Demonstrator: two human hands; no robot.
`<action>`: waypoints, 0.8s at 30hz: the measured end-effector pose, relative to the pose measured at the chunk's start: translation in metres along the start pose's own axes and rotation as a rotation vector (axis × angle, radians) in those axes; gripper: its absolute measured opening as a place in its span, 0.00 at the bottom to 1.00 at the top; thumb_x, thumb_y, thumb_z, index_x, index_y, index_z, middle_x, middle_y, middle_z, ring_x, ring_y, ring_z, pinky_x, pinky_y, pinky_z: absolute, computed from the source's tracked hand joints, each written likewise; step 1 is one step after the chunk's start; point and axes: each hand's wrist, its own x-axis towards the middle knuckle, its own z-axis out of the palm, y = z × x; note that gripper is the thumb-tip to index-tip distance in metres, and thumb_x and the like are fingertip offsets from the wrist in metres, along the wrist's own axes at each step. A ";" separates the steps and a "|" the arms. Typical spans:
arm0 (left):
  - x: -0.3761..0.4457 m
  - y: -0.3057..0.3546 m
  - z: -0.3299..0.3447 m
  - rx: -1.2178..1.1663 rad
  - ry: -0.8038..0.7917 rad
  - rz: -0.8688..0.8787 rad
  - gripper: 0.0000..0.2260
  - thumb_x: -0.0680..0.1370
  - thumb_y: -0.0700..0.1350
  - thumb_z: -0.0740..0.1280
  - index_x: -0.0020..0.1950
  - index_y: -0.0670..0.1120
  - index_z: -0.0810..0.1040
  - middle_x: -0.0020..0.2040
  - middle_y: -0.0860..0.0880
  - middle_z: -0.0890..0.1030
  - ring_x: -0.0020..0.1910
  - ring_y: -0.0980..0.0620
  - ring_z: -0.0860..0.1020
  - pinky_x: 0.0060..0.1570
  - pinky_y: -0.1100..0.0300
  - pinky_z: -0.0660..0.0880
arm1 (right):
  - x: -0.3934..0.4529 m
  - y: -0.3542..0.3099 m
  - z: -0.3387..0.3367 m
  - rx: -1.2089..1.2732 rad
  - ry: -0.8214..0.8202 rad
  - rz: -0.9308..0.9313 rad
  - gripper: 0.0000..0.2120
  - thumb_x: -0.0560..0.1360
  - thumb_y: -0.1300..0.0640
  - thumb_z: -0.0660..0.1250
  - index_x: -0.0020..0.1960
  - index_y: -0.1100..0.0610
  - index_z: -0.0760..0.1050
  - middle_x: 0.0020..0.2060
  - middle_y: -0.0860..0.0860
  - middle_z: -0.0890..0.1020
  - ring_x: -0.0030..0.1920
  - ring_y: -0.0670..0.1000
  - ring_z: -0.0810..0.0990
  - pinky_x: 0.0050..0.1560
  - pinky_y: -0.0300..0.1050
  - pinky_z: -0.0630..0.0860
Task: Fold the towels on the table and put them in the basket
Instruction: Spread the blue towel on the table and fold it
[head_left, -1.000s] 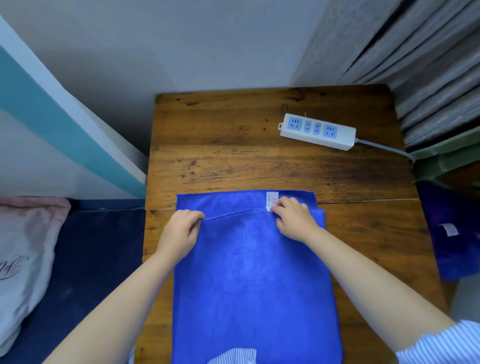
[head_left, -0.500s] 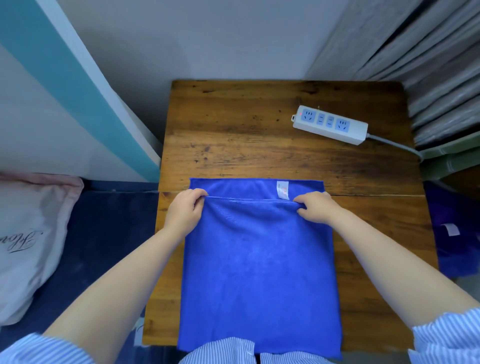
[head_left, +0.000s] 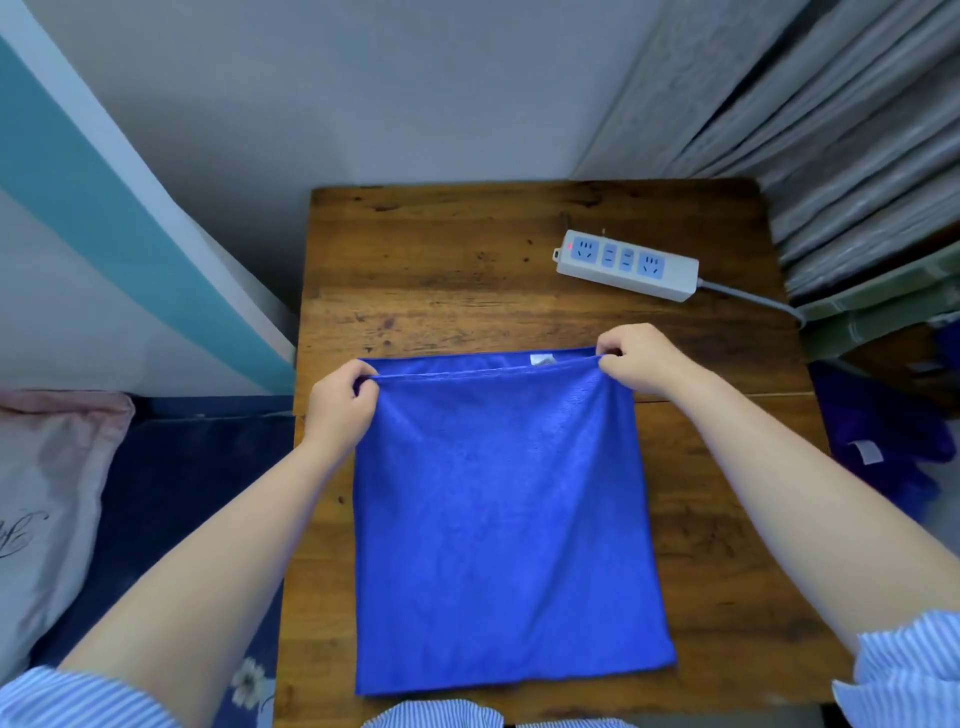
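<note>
Head view: your left hand (head_left: 340, 408) pinches the far left corner of the blue towel (head_left: 504, 525) with curled fingers, your right hand (head_left: 641, 361) pinches the far right corner likewise, both forearms stretched out over the wooden table (head_left: 441, 275) where the towel lies folded in two layers. Bare wood runs beyond the towel's far edge up to the power strip (head_left: 627, 265) at far right; the towel's near edge sits close to the table's near edge. A white tag (head_left: 542, 359) at the far edge is half hidden, and more blue cloth (head_left: 883, 431) off the table's right side is blurred and partly cut off
</note>
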 end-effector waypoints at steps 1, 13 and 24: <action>0.002 0.001 0.000 0.006 0.001 -0.011 0.07 0.77 0.35 0.58 0.43 0.42 0.73 0.39 0.46 0.75 0.41 0.48 0.71 0.35 0.63 0.66 | 0.004 -0.001 0.003 -0.021 0.041 -0.008 0.08 0.74 0.63 0.58 0.40 0.58 0.74 0.40 0.54 0.76 0.42 0.51 0.73 0.33 0.39 0.67; 0.052 -0.004 0.015 0.555 -0.101 -0.058 0.12 0.80 0.43 0.57 0.58 0.39 0.76 0.58 0.41 0.73 0.61 0.43 0.69 0.55 0.51 0.70 | 0.044 0.017 0.029 -0.313 0.051 0.065 0.14 0.76 0.60 0.59 0.60 0.59 0.74 0.62 0.55 0.72 0.63 0.55 0.68 0.64 0.50 0.67; 0.068 -0.010 0.002 0.582 -0.267 0.047 0.10 0.80 0.44 0.59 0.54 0.41 0.77 0.55 0.42 0.77 0.55 0.43 0.74 0.50 0.53 0.71 | 0.054 0.031 0.007 -0.203 -0.160 0.034 0.06 0.72 0.66 0.63 0.43 0.55 0.74 0.48 0.55 0.80 0.46 0.52 0.76 0.44 0.41 0.73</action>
